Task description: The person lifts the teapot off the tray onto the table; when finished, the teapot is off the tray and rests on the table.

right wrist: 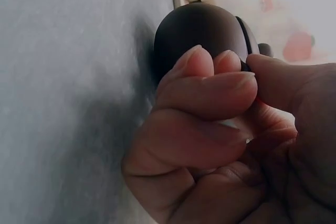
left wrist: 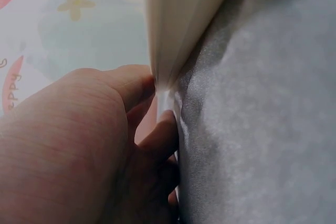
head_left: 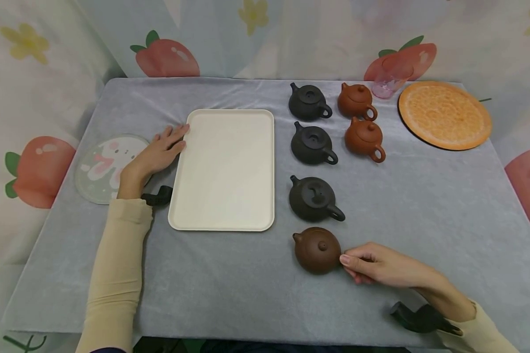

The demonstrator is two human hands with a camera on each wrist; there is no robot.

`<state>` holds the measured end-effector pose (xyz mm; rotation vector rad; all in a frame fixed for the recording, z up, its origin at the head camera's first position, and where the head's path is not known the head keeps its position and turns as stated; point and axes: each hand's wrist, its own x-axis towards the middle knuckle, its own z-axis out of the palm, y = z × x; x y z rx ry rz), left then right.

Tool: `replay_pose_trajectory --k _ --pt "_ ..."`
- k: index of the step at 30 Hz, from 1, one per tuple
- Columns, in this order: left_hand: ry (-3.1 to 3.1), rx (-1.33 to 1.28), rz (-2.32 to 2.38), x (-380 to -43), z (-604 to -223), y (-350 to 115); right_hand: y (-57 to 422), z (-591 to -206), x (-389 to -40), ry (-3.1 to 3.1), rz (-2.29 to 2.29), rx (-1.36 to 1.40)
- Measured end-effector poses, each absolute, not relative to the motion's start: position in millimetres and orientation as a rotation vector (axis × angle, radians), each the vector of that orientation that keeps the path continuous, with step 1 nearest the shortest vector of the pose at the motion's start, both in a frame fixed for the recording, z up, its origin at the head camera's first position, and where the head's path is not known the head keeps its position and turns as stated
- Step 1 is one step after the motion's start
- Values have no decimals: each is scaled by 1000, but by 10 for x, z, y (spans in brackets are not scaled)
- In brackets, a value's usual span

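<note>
A brown teapot (head_left: pixel 318 250) with a round knobbed lid stands upright near the front of the table, its spout towards the left. My right hand (head_left: pixel 380 264) pinches its handle between thumb and curled fingers; the handle is mostly hidden. Seen from the right wrist, the teapot's round body (right wrist: pixel 202 27) is beyond the fingers. A cream rectangular tray (head_left: pixel 223 171) lies to the left of the teapots. My left hand (head_left: pixel 156 153) touches the tray's upper left edge with extended fingers. In the left wrist view, thumb and fingers meet the tray's rim (left wrist: pixel 168 40).
Behind the brown teapot, black teapots (head_left: pixel 313 198) stand in a column, with two reddish-brown teapots (head_left: pixel 364 137) to their right. A round orange mat (head_left: pixel 444 115) and a pink clear cup (head_left: pixel 383 88) lie at the back right. A rabbit-print mat (head_left: pixel 97 171) lies partly under the left arm.
</note>
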<state>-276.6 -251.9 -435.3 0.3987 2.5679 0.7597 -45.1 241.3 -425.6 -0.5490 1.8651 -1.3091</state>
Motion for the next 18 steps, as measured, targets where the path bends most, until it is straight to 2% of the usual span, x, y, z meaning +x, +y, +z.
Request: replay_pose_trajectory --k 18 --pt "2571 380 761 -2758 -4353 -2511 2779 -4305 -389 1806 -1369 -643"
